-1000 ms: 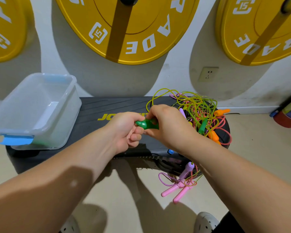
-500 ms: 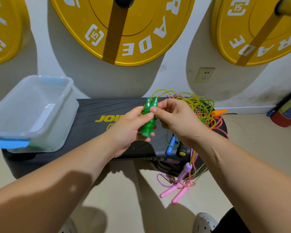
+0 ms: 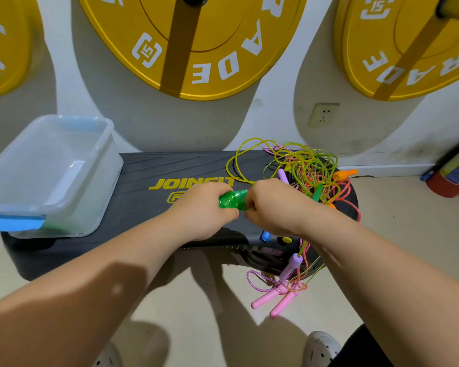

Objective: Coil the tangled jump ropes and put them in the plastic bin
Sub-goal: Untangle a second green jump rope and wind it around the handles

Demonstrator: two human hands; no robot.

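A black step platform [image 3: 143,168] stands against a white wall hung with yellow weight plates [image 3: 196,49]. On it sit a clear plastic bin [image 3: 51,165] at left and tangled jump ropes [image 3: 308,168] at right. The left hand [image 3: 202,210] grips green handles [image 3: 232,199]. The right hand [image 3: 273,207] curls at their tips, its hold hidden.

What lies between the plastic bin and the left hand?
Head view: only the bare step platform top with its yellow logo separates the plastic bin from the left hand, which grips the green handles.
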